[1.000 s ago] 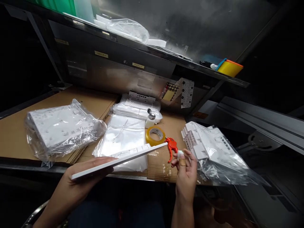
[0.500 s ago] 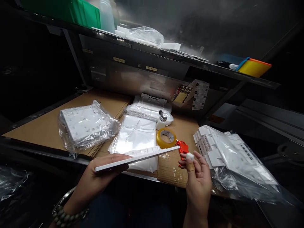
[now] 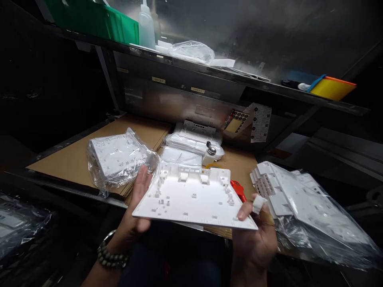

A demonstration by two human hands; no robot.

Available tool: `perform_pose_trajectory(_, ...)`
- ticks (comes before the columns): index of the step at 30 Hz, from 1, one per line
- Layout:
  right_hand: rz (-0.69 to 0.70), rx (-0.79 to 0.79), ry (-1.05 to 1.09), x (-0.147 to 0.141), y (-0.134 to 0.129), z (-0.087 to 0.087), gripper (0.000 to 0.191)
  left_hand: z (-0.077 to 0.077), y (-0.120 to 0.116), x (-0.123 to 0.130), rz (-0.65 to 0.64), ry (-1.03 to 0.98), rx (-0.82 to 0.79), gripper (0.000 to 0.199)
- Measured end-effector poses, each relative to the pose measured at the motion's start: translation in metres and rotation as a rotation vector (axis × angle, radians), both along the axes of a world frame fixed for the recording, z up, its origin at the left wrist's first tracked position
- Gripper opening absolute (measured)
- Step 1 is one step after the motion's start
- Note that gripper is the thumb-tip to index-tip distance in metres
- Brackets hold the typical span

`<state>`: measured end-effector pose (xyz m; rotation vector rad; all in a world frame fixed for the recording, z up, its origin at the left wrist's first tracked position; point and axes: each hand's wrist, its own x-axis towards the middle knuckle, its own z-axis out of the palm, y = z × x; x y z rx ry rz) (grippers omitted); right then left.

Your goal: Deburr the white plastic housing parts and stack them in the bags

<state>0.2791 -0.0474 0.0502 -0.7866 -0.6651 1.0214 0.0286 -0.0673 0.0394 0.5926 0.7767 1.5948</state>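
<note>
A white plastic panel point(image 3: 191, 203) with small clips and slots is held tilted before me, its inner face up. My right hand point(image 3: 254, 231) grips its near right corner, one fingertip pressed on the face. A white wrap point(image 3: 259, 203) covers another digit of that hand. At the panel's left edge is my left hand point(image 3: 134, 211), fingers stretched and apart, thumb low by the near corner; whether it bears any weight I cannot tell. Behind the panel lie clear plastic bags point(image 3: 181, 155), a white pump bottle point(image 3: 208, 155), a mostly hidden tape roll point(image 3: 213, 166) and a red tool point(image 3: 238, 189).
Bagged white panels lie left point(image 3: 118, 155) on cardboard point(image 3: 68, 153) and right point(image 3: 311, 203). More bagged parts point(image 3: 194, 137) sit at the back. Overhead, a shelf point(image 3: 167, 59) carries a green bin point(image 3: 98, 24), a squeeze bottle point(image 3: 146, 28) and a yellow container point(image 3: 333, 88).
The panel has turned from edge-on to showing its inner face. My right hand has come onto its near right corner. My left hand has loosened its grip and spread its fingers.
</note>
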Motion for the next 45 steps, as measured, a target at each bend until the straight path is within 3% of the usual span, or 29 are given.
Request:
perform_pose_trajectory(3, -0.027, 0.042, -0.062, -0.004, -0.006, -0.002, 0.026, -0.007, 0.005, 0.004, -0.111, -0.184, -0.034, 0.099)
perform_pose_trajectory(8, 0.065, 0.019, -0.262, 0.01, -0.001, -0.024, 0.027, 0.003, 0.02, 0.004, -0.27, -0.498, -0.377, 0.052)
perform_pose_trajectory(11, -0.134, -0.091, -0.579, 0.017, 0.003, -0.035, 0.028, 0.016, 0.023, 0.005, -0.22, -0.502, -0.422, 0.05)
perform_pose_trajectory(13, -0.302, -0.065, -0.787, 0.01, -0.002, -0.035, 0.027, 0.024, 0.022, 0.011, -0.18, -0.509, -0.428, 0.049)
perform_pose_trajectory(14, -0.309, -0.017, -0.857, 0.002, -0.007, -0.033, 0.025, 0.028, 0.021, 0.015, -0.162, -0.511, -0.423, 0.048)
perform_pose_trajectory(18, 0.086, 0.268, -0.989, -0.046, -0.032, -0.009, 0.026, 0.037, 0.016, 0.033, -0.055, -0.451, -0.305, 0.048)
perform_pose_trajectory(20, 0.221, 0.399, -0.999, -0.068, -0.041, 0.004, 0.025, 0.039, 0.014, 0.039, -0.022, -0.419, -0.233, 0.054)
perform_pose_trajectory(24, 0.267, 0.522, -1.046, -0.086, -0.045, 0.014, 0.021, 0.04, 0.011, 0.041, -0.025, -0.402, -0.206, 0.06)
perform_pose_trajectory(33, 0.223, 0.58, -1.086, -0.089, -0.046, 0.012, 0.018, 0.032, 0.012, 0.039, -0.013, -0.423, -0.184, 0.062)
perform_pose_trajectory(37, 0.203, 0.439, -1.127, -0.063, -0.035, 0.008, 0.017, 0.021, 0.014, 0.015, -0.044, -0.487, -0.183, 0.06)
perform_pose_trajectory(42, -0.233, 0.195, -1.09, 0.004, -0.016, 0.001, 0.019, 0.012, 0.011, -0.02, -0.037, -0.64, -0.05, 0.068)
perform_pose_trajectory(45, -0.292, 0.168, -1.097, 0.021, -0.014, -0.002, 0.019, 0.009, 0.007, -0.029, -0.001, -0.734, -0.033, 0.083)
